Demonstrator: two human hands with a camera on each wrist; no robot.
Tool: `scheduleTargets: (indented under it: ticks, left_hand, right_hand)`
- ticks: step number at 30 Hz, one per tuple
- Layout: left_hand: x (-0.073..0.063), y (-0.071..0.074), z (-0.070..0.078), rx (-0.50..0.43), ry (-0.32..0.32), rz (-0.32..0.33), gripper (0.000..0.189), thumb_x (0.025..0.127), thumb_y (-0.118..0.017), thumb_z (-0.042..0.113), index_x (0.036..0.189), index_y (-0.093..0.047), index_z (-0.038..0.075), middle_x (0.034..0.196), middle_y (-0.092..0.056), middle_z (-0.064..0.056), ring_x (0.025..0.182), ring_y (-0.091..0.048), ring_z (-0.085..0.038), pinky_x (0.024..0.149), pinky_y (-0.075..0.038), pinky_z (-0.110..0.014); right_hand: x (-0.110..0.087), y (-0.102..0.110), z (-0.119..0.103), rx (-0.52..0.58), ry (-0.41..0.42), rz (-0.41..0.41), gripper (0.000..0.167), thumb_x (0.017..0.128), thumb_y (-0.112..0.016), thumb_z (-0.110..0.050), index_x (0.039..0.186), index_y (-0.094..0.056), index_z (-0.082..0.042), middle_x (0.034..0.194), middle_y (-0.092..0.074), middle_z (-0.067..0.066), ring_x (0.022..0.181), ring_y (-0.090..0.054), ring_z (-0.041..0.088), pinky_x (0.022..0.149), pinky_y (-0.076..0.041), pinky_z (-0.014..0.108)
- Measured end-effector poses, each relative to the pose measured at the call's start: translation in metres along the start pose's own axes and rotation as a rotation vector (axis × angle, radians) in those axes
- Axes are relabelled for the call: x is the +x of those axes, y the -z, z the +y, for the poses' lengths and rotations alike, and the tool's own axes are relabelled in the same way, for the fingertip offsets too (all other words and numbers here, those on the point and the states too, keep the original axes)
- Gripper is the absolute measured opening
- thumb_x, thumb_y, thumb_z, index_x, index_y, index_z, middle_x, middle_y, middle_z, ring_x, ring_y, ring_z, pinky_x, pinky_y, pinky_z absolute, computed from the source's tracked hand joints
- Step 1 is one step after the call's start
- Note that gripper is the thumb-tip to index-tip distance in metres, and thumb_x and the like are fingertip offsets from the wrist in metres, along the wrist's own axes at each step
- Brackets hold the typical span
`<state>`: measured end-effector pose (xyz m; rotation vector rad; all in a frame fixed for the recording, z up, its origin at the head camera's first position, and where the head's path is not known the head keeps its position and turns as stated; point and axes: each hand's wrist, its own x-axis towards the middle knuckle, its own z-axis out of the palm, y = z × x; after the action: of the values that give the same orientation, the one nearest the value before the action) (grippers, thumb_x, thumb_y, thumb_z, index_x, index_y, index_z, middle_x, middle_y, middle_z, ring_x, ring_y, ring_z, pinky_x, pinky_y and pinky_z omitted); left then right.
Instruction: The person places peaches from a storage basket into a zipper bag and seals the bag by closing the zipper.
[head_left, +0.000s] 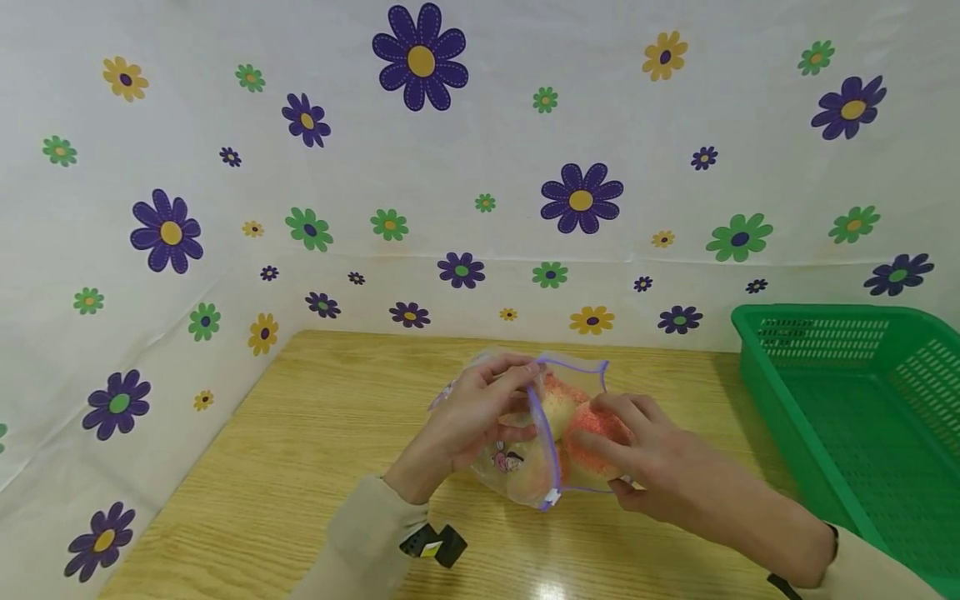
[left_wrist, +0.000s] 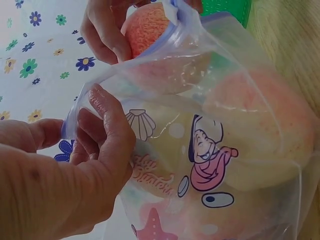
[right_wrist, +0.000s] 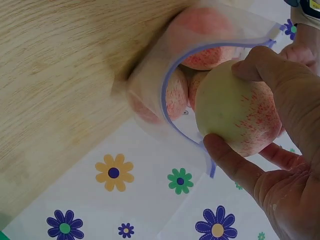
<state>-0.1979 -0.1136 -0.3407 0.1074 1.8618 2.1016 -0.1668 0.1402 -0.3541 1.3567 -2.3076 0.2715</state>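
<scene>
A clear zip bag (head_left: 498,475) with printed cartoon figures and a purple zip edge lies on the wooden table, its mouth spread toward the right. My left hand (head_left: 487,404) pinches the bag's rim between thumb and fingers, as the left wrist view (left_wrist: 95,165) also shows. At the mouth, my right hand (head_left: 675,467) grips a peach (right_wrist: 240,110), yellowish with red speckles. Fingers and thumb curl round that peach, which sits in the opening. Several other peaches (right_wrist: 202,37) are inside the bag, seen through the plastic.
A green plastic basket (head_left: 847,492) with perforated walls stands on the right of the table (head_left: 300,467). Behind and to the left hangs a white sheet (head_left: 480,150) with printed flowers. Dark straps sit on both wrists.
</scene>
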Motion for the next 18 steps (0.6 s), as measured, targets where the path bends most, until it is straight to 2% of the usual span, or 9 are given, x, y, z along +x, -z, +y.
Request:
scheduleTargets:
  ticks: [3,6,11,15,18]
  left_hand:
    - [-0.002,0.000,0.002,0.013,0.002,0.021,0.033,0.106,-0.055,0.025,0.134,-0.058,0.008,0.106,-0.066,0.001,0.090,-0.066,-0.013,0.068,-0.063,-0.026]
    - [-0.006,-0.002,0.006,0.066,-0.005,0.052,0.034,0.106,-0.057,0.024,0.137,-0.057,0.013,0.114,-0.066,-0.005,0.090,-0.067,-0.016,0.071,-0.064,-0.029]
    - [-0.015,-0.004,0.011,0.224,-0.081,0.089,0.033,0.102,-0.063,0.024,0.132,-0.056,0.013,0.119,-0.059,-0.013,0.089,-0.068,-0.020,0.078,-0.065,-0.036]
    - [-0.022,-0.003,0.012,0.400,-0.178,0.085,0.017,0.099,-0.066,0.020,0.111,-0.061,0.008,0.106,-0.061,-0.009,0.082,-0.066,-0.020,0.073,-0.064,-0.036]
    - [-0.027,0.001,0.010,0.609,-0.247,0.001,0.010,0.097,-0.068,0.019,0.097,-0.065,0.010,0.095,-0.064,-0.004,0.079,-0.062,-0.016,0.072,-0.058,-0.029]
  right_hand:
    - [0.002,-0.003,0.000,0.008,0.002,0.017,0.071,0.062,-0.095,-0.011,0.125,-0.062,-0.017,0.126,-0.056,0.011,0.112,-0.057,0.028,0.075,-0.064,0.032]
    - [0.004,-0.005,0.000,0.007,0.002,0.031,0.073,0.062,-0.094,-0.012,0.126,-0.060,-0.015,0.125,-0.056,0.010,0.111,-0.058,0.026,0.076,-0.063,0.031]
    - [0.007,-0.005,-0.001,0.022,-0.015,0.007,0.080,0.063,-0.097,-0.013,0.131,-0.055,-0.017,0.124,-0.056,0.008,0.110,-0.059,0.026,0.077,-0.064,0.034]
    - [0.007,-0.006,-0.001,0.056,-0.046,-0.017,0.079,0.064,-0.097,-0.013,0.131,-0.054,-0.018,0.124,-0.055,0.008,0.109,-0.060,0.027,0.074,-0.064,0.034]
    - [0.009,-0.009,-0.001,0.095,-0.066,-0.039,0.077,0.067,-0.095,-0.013,0.132,-0.054,-0.019,0.123,-0.054,0.006,0.106,-0.060,0.025,0.073,-0.063,0.031]
